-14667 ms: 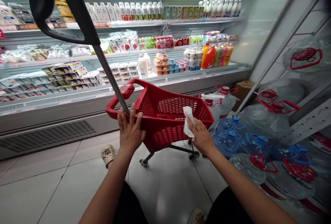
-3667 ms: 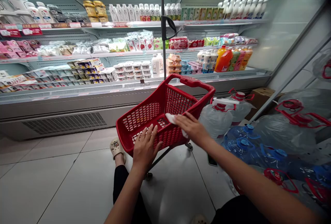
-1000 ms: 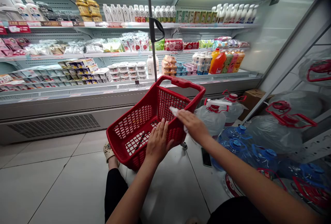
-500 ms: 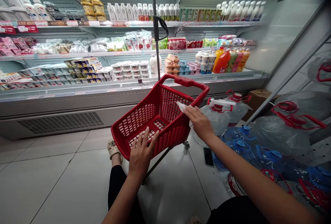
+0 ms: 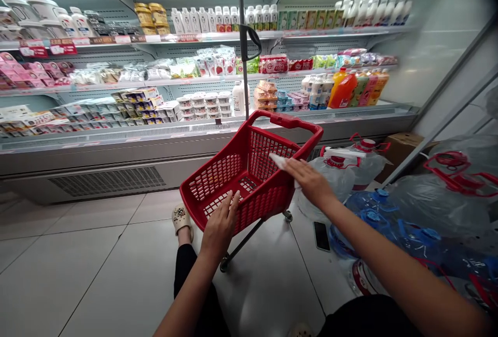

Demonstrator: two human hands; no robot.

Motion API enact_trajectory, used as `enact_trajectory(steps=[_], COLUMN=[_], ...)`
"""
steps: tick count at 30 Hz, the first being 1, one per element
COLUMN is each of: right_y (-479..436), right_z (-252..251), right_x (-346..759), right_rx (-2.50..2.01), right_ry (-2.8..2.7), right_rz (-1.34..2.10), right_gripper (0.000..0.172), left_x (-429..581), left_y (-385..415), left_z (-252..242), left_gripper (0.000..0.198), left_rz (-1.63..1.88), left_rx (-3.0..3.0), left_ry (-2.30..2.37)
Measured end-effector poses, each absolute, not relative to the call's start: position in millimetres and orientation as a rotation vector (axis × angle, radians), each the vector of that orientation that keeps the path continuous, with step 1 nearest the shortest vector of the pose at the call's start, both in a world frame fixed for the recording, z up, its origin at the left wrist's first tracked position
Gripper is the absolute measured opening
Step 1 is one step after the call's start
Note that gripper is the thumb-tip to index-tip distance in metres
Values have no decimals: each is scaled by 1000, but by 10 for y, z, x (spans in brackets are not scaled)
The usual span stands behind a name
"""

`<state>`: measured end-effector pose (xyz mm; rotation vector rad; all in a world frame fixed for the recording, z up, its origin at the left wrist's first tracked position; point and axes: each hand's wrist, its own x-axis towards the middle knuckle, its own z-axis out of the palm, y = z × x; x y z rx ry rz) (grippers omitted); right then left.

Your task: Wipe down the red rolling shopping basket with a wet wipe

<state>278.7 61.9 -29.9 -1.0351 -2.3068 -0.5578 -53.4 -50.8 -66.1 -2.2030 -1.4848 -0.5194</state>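
Note:
A red plastic shopping basket cart [image 5: 268, 204] with lattice sides stands on casters in front of me. My left hand [image 5: 221, 223] rests on its near rim, fingers stretched out and holding nothing. Against the rim near the handle end, my right hand [image 5: 307, 178] presses a white cloth or tissue [image 5: 278, 160]; its fingers lie over the cloth, and part of it hangs out below the palm. The inside of the basket shows a bare lattice floor.
Beyond the cart runs a refrigerated shelf [image 5: 128, 142] with bottles, cups and packs. Large water jugs [image 5: 338, 176] crowd the right side. A phone [image 5: 321, 236] lies on the floor beside them. A dark pole [image 5: 241, 10] rises behind the basket. My foot in a beige clog [image 5: 181, 217] is at the left.
The whole view has shifted, so cart and shelves appear a little further right. My left hand's fingers are closer together on the rim. The right hand stays at the same part of the rim.

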Motion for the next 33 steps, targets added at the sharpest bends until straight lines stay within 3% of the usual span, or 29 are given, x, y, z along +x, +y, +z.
enact_trajectory(steps=[4, 11, 15, 23, 30, 33], right_y=[571, 63, 218, 488, 210, -11], right_z=[-348, -736, -632, -428, -637, -715], right_x=[2744, 1592, 1800, 2557, 1982, 1601], right_rx=[-1102, -914, -819, -1142, -1005, -889], right_ry=[-2226, -2275, -2341, -2199, -2222, -2277], right_rz=[-531, -421, -368, -389, -386, -286], right_gripper=[84, 73, 78, 88, 76, 81], left_x=[-472, -532, -682, -1034, -832, -771], left_y=[-516, -414, -455, -564, -548, -516], left_z=[-681, -622, -511, -655, -707, -705], left_gripper=[79, 79, 77, 75, 71, 75], left_rz=[-543, -586, -648, -676, -800, -816], left_rx=[-2195, -2234, -2302, -2280, -2250, -2232], left_ry=[-1546, -1538, -1544, -1562, -1614, -1623])
